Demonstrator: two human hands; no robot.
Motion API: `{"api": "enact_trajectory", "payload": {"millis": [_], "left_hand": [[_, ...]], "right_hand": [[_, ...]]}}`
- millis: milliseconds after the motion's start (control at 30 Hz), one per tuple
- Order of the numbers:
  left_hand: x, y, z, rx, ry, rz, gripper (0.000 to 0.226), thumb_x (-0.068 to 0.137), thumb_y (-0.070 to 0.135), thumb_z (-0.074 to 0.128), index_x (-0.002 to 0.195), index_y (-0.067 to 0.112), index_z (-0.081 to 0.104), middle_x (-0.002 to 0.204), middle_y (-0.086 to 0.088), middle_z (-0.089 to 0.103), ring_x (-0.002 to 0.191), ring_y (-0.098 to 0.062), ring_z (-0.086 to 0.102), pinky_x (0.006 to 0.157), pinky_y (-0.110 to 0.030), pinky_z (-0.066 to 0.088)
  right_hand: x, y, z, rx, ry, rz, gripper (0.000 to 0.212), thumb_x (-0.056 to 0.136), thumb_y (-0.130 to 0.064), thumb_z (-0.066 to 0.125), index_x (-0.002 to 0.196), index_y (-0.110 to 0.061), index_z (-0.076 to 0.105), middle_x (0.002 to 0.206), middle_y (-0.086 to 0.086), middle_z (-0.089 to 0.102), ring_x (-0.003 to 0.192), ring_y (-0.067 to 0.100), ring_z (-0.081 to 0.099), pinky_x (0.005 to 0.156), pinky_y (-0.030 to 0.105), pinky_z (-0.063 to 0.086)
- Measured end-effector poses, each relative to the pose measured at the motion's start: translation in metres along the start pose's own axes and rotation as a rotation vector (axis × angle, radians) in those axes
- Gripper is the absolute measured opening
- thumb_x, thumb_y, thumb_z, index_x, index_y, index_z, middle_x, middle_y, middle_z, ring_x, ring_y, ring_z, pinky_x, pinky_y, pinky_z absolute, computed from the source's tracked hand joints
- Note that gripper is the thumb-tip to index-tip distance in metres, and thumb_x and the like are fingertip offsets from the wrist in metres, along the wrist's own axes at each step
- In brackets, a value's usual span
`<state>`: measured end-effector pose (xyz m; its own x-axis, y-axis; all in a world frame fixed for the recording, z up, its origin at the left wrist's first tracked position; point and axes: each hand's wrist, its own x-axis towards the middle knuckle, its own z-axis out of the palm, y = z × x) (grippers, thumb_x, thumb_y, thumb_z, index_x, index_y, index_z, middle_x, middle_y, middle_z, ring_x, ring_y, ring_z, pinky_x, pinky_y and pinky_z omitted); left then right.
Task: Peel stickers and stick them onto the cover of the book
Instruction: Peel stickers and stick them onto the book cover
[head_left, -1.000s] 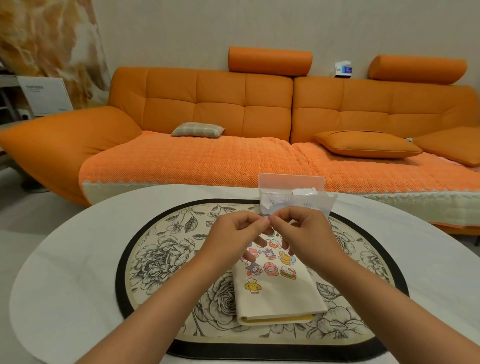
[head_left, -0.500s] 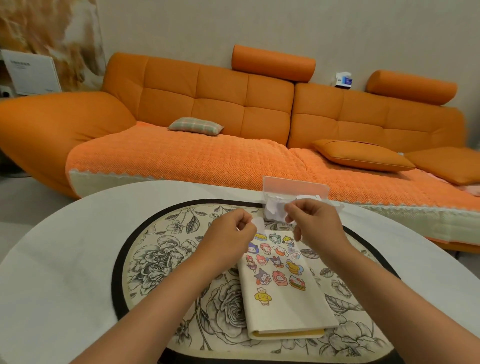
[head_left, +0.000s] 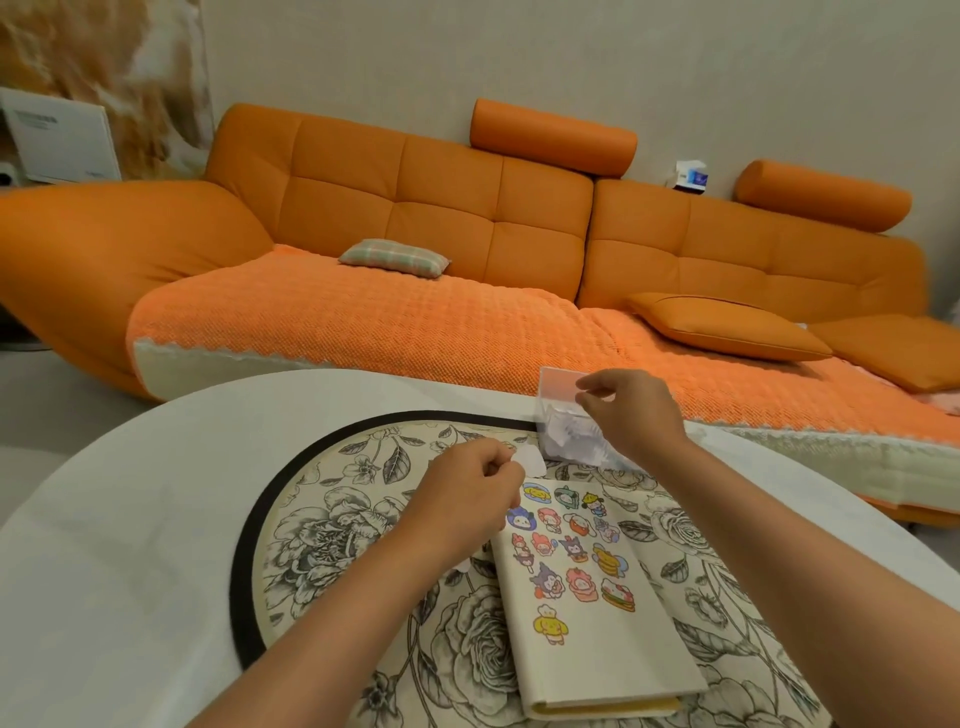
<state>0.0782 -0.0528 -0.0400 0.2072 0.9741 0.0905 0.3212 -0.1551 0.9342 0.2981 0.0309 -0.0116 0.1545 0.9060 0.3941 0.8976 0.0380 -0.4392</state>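
Located book closed and flat on floral placemat, cream cover up, yellow edge showing at near end, long axis slightly skewed to the placemat. Counted over a dozen cartoon stickers stuck on far half of cover; near half of cover bare.

Found left hand hovering over placemat, just beside far left corner of book. Grip narrow: thumb and forefinger pinching small white piece with rounded outline, plain white face toward camera. Cannot tell from that face whether sticker or backing.

Found right hand farther back and higher, in front of clear plastic box standing at far edge of placemat. Noted crumpled white scraps inside box. Grip narrow, thumb tip against forefinger tip above the scraps; cannot tell whether anything is pinched between. Hands apart, no contact with each other or with book.

Placemat: oval, black border, grey flower print, lying on round white counter.

Behind counter, logged orange sofa with woven orange seat cover, plaid cushion on left seat, flat orange cushion on right seat, small white-and-blue carton on back ledge. Logged white board leaning at far left.
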Motion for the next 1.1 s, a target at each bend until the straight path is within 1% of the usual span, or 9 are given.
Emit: {"api": "enact_trajectory", "payload": {"millis": [167,300,400,567,700,833,967,1033,1100], "left_hand": [[-0.003,0.004,0.003,-0.029,0.015,-0.024,0.021,0.092,0.017,0.05,0.074,0.014,0.06,0.067,0.006,0.066,0.054,-0.012,0.059,0.055,-0.027,0.047],[-0.007,0.011,0.009,-0.127,-0.008,-0.066,0.022,0.091,0.011,0.049,0.071,0.013,0.058,0.063,0.004,0.062,0.052,-0.014,0.058,0.053,-0.029,0.046],[-0.012,0.017,0.013,-0.16,-0.039,-0.078,0.024,0.091,0.01,0.047,0.068,0.012,0.057,0.061,0.002,0.059,0.053,-0.015,0.056,0.05,-0.027,0.045],[-0.018,0.022,0.023,-0.167,-0.109,-0.123,0.024,0.092,0.009,0.046,0.07,0.011,0.055,0.064,-0.002,0.057,0.054,-0.018,0.054,0.049,-0.026,0.043],[-0.022,0.03,0.029,-0.276,-0.175,-0.198,0.021,0.093,0.009,0.047,0.074,0.009,0.055,0.065,-0.005,0.055,0.053,-0.021,0.052,0.047,-0.026,0.044],[-0.024,0.033,0.032,-0.336,-0.242,-0.225,0.021,0.099,0.019,0.046,0.086,0.007,0.058,0.068,-0.007,0.057,0.054,-0.023,0.053,0.048,-0.028,0.046],[-0.026,0.03,0.036,-0.43,-0.389,-0.278,0.054,0.09,0.059,0.043,0.105,0.009,0.054,0.071,-0.009,0.06,0.055,-0.026,0.056,0.048,-0.028,0.046],[-0.028,0.032,0.037,-0.433,-0.357,-0.268,0.067,0.083,0.071,0.042,0.108,0.01,0.053,0.071,-0.009,0.06,0.054,-0.025,0.056,0.045,-0.027,0.047],[-0.029,0.034,0.037,-0.343,-0.259,-0.208,0.054,0.096,0.061,0.046,0.113,0.011,0.054,0.073,-0.007,0.06,0.054,-0.022,0.055,0.046,-0.027,0.047]], "right_hand": [[-0.049,-0.018,-0.014,0.174,0.013,-0.149,0.013,0.092,-0.024,0.07,0.103,-0.03,0.074,0.093,-0.021,0.068,0.067,-0.002,0.057,0.07,0.028,0.053],[-0.094,-0.031,-0.034,0.161,-0.016,-0.354,0.011,0.09,-0.029,0.069,0.097,-0.037,0.067,0.095,-0.022,0.065,0.064,0.003,0.057,0.06,0.018,0.047],[-0.12,-0.03,-0.042,0.022,-0.034,-0.5,0.014,0.086,-0.035,0.072,0.098,-0.037,0.065,0.097,-0.023,0.062,0.065,-0.005,0.054,0.058,0.012,0.038],[-0.134,-0.017,-0.035,-0.146,0.155,-0.635,0.013,0.082,-0.037,0.076,0.092,-0.03,0.071,0.092,-0.015,0.066,0.056,0.009,0.057,0.044,0.027,0.044],[-0.135,-0.012,-0.032,-0.154,0.236,-0.677,0.011,0.088,-0.032,0.068,0.083,-0.024,0.074,0.084,-0.01,0.068,0.056,0.018,0.06,0.043,0.031,0.045],[-0.14,-0.013,-0.038,-0.059,0.208,-0.541,0.006,0.089,-0.033,0.069,0.086,-0.029,0.069,0.086,-0.015,0.064,0.056,0.004,0.053,0.046,0.023,0.039],[-0.142,-0.02,-0.047,0.222,0.075,-0.253,0.008,0.089,-0.034,0.069,0.083,-0.034,0.064,0.083,-0.021,0.059,0.065,-0.002,0.052,0.057,0.02,0.038],[-0.142,-0.023,-0.05,0.401,-0.038,-0.076,0.01,0.09,-0.033,0.07,0.082,-0.03,0.067,0.072,-0.02,0.061,0.059,0.001,0.054,0.057,0.023,0.042],[-0.14,-0.022,-0.056,0.674,-0.192,0.149,0.011,0.092,-0.031,0.07,0.084,-0.023,0.071,0.064,-0.014,0.062,0.053,0.006,0.054,0.054,0.026,0.042]]}}
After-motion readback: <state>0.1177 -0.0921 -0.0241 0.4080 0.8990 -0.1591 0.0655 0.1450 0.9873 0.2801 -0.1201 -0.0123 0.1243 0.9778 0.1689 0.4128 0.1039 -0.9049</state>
